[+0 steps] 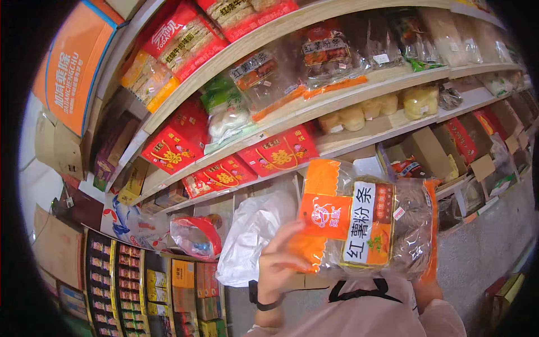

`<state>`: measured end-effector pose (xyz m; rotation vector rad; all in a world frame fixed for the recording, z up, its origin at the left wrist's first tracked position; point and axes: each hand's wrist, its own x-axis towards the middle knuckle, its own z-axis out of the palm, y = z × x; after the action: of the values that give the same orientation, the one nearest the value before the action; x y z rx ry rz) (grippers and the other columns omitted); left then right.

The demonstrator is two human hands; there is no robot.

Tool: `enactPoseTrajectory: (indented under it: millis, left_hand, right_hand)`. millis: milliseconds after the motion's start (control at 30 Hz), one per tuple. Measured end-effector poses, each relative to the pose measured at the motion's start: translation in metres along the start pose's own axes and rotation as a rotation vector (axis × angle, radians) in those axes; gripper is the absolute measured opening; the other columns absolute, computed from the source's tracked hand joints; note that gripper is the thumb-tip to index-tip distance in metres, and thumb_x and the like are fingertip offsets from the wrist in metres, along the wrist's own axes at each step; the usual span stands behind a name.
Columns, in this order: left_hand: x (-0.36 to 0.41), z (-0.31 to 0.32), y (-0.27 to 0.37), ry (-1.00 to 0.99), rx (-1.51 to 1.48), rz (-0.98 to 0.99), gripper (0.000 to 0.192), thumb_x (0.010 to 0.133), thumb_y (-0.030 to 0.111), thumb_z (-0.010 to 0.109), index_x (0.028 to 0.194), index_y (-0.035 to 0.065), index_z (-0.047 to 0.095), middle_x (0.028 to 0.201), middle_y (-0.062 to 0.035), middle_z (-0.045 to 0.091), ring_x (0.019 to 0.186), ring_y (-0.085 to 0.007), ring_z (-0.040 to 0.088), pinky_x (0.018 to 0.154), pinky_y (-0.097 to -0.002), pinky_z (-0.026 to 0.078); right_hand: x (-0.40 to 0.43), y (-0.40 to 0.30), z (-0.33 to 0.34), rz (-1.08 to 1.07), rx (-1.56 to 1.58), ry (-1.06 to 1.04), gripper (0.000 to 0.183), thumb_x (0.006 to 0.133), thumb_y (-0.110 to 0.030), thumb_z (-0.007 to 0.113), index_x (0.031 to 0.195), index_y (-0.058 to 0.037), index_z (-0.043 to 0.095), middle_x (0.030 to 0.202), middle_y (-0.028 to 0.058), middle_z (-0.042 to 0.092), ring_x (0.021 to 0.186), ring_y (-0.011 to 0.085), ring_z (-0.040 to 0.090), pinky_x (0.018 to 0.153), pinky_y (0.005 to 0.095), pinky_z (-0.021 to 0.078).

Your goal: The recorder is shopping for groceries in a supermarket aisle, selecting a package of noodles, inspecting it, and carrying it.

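Note:
Held up before me is a clear plastic bag of dried sweet potato noodles (pixel 372 225), with orange ends and a printed label. The fingers of my left hand (pixel 280 252), slightly blurred, grip its orange left end. A black band circles that wrist. My right forearm (pixel 427 292) rises to the bag's lower right corner, where the bag hides my right hand. Behind the bag and to its left, a white plastic bag (pixel 257 236) rests in front of the lower shelving. Similar noodle bags (pixel 326 54) stand on a shelf above.
Wooden shelves (pixel 290 120) curve across the view, bearing red gift boxes (pixel 280 151), bagged noodles and yellowish packs (pixel 421 102). Open cartons (pixel 429 147) line the lower right shelf. An orange carton (pixel 76 67) stands upper left. Racks of small packets (pixel 128 286) fill the lower left. Grey floor (pixel 476 244) shows at right.

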<state>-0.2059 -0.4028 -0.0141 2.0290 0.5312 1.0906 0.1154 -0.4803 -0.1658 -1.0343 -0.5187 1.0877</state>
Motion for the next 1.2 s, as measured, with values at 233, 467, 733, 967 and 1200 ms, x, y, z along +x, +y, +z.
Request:
enactPoseTrajectory:
  millis: [233,467,733,967,1200]
  left_hand:
    - [-0.002,0.033,-0.051,0.291,-0.527,-0.153,0.024,0.082,0.017,0.083,0.093,0.0077,0.064,0.160,-0.0280,0.032,0.145,-0.0415,0.039,0.118,-0.0515,0.034]
    - [-0.016,0.079,-0.060,0.539,-0.953,-0.611,0.060,0.097,0.026,0.065,0.149,0.0095,0.040,0.155,-0.0130,0.042,0.142,-0.0297,0.043,0.118,-0.0496,0.036]
    - [-0.018,0.121,-0.057,0.351,-1.375,-0.572,0.064,0.105,0.041,0.051,0.155,0.0090,0.030,0.158,-0.0103,0.039,0.145,-0.0304,0.037,0.119,-0.0527,0.030]
    - [0.004,0.138,-0.053,0.510,-1.211,-0.779,0.050,0.092,-0.002,0.060,0.140,0.0042,0.048,0.131,-0.0127,0.061,0.118,-0.0273,0.063,0.100,-0.0425,0.054]
    - [0.028,0.141,-0.052,0.393,-1.043,-0.825,0.049,0.089,-0.002,0.067,0.136,0.0017,0.052,0.124,-0.0115,0.065,0.114,-0.0236,0.064,0.100,-0.0391,0.052]
  right_hand:
    - [-0.026,-0.007,-0.017,-0.033,-0.054,0.040,0.058,0.079,-0.006,0.076,0.135,-0.0073,0.059,0.129,0.0081,0.061,0.125,0.0217,0.054,0.103,0.0373,0.0460]
    - [-0.029,-0.009,-0.027,-0.048,-0.080,0.074,0.059,0.079,-0.005,0.076,0.135,-0.0068,0.058,0.130,0.0080,0.060,0.126,0.0215,0.053,0.104,0.0371,0.0454]
    - [-0.025,-0.019,-0.026,-0.082,-0.100,0.069,0.060,0.079,-0.005,0.076,0.136,-0.0064,0.057,0.130,0.0080,0.060,0.128,0.0213,0.051,0.104,0.0370,0.0448]
    - [-0.029,-0.027,-0.016,-0.156,-0.153,-0.022,0.061,0.078,-0.004,0.076,0.136,-0.0059,0.057,0.131,0.0080,0.060,0.130,0.0212,0.050,0.105,0.0369,0.0443]
    - [-0.037,-0.080,-0.050,-0.156,-0.224,0.060,0.062,0.078,-0.005,0.075,0.138,-0.0043,0.055,0.131,0.0083,0.060,0.130,0.0220,0.051,0.108,0.0372,0.0413]
